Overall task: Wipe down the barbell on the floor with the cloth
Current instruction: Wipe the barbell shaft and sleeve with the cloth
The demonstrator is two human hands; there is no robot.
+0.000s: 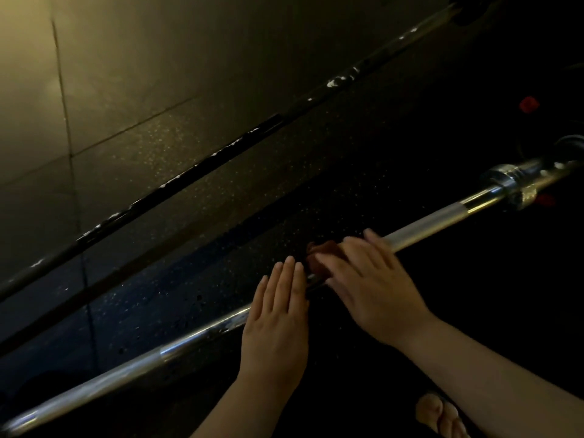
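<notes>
Barbell [202, 335] on dark floor [316, 197], running lower left to right edge. Cloth [322, 256] on bar at frame centre. My right hand [376, 286] over cloth, fingers spread flat. My left hand [278, 320] flat on bar, fingers together, extended.

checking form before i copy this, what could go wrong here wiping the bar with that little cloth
The cloth is small and bunched on the barbell, only partly under the right hand, so it could slip off and bare fingers would rub the shaft. The left hand lies flat on the bar, not gripping it, so the bar might roll on the floor. Bare toes sit close behind it if it does.
</notes>
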